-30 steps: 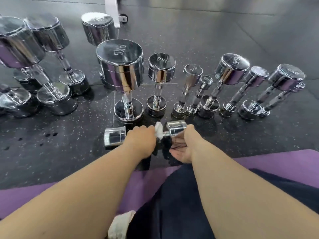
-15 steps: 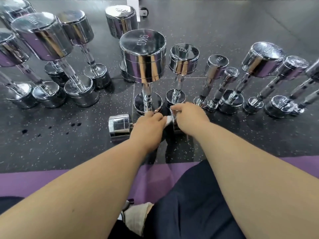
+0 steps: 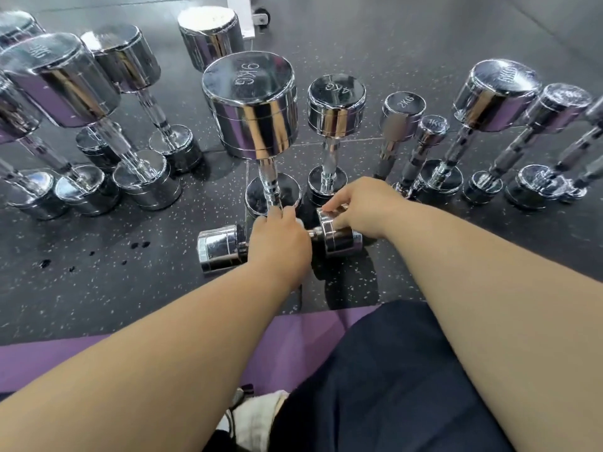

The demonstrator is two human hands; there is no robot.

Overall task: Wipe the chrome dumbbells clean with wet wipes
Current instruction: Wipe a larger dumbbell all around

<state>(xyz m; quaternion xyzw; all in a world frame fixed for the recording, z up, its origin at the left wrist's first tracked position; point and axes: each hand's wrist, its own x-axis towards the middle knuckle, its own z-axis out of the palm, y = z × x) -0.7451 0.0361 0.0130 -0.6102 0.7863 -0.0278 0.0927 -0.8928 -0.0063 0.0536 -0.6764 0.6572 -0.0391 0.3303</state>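
Currently, the small chrome dumbbell [image 3: 218, 247] lies sideways on the dark speckled rubber floor [image 3: 98, 282]. The left hand [image 3: 280, 243] curls round its handle; the right hand [image 3: 359, 203] grips one head. Steady that head and rub the whole handle.

Both arms reach forward, left hand [image 3: 280, 243] gripping the lying dumbbell [image 3: 218, 247], right hand [image 3: 362, 203] curled over its end.

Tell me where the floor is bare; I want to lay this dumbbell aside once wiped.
Bare floor lies left of the lying dumbbell, between the left cluster and the purple mat. Another patch lies right of the right hand, before the right-hand row. Crowded behind the left hand: 9KG dumbbell, 4KG dumbbell.
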